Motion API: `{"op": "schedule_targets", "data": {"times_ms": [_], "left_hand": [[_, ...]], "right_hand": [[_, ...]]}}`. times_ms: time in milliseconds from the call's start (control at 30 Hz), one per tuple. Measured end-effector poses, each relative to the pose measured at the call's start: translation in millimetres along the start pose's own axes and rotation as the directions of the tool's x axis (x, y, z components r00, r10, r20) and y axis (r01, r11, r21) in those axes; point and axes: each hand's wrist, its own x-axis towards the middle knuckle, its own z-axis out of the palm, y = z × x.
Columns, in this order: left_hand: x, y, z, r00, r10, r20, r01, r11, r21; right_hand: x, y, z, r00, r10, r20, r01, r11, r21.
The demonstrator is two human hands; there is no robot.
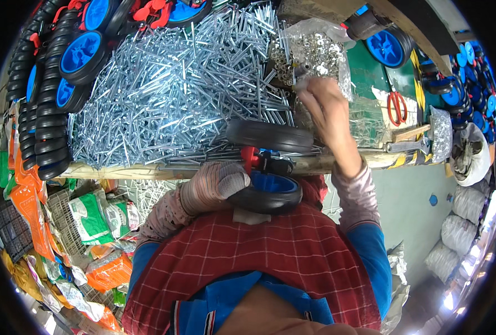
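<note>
My left hand (217,184), in a striped glove, grips a twin-wheel assembly in front of my apron. It has an upper black wheel (270,137) seen nearly edge-on, a lower black wheel (279,202) with a blue hub, and a red bracket (250,158) between them. My bare right hand (325,103) is over a heap of small metal nuts or washers (316,54) in a clear plastic bag. Its fingers are drawn together at the heap's near edge; what they pinch is hidden. Left of it lies a large pile of long silvery bolts or pins (175,89).
More blue-hubbed black wheels (81,57) are stacked at the left. Red-handled scissors (396,107), a wrench (408,146) and a wooden-handled tool (411,132) lie at the right. A wooden edge (119,172) borders the bench. Bags and crates (91,218) stand below left.
</note>
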Motion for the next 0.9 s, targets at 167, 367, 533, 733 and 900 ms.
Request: {"op": "schedule_targets", "data": {"times_ms": [167,367,533,733,900], "left_hand": [[1,-7,-8,0.997,-0.003,0.076,0.003,1.0,-0.001],[1,-15,-9,0.99,-0.065,0.128,0.071,0.996,-0.045],[4,-21,-9,0.99,-0.063,0.124,0.074,0.994,-0.084],[9,-22,-11,0.994,0.004,0.112,0.009,0.994,-0.112],[18,-20,-4,0.996,0.073,0.043,-0.068,0.991,-0.119]], "right_hand": [[40,41,27,0.99,-0.131,0.044,0.133,0.82,-0.557],[49,41,33,0.989,-0.016,0.146,0.107,0.762,-0.638],[52,36,25,0.996,-0.044,0.084,0.083,0.839,-0.537],[28,53,-2,0.794,0.6,-0.099,-0.569,0.791,0.227],[22,65,14,0.767,0.63,-0.123,-0.546,0.741,0.392]]}}
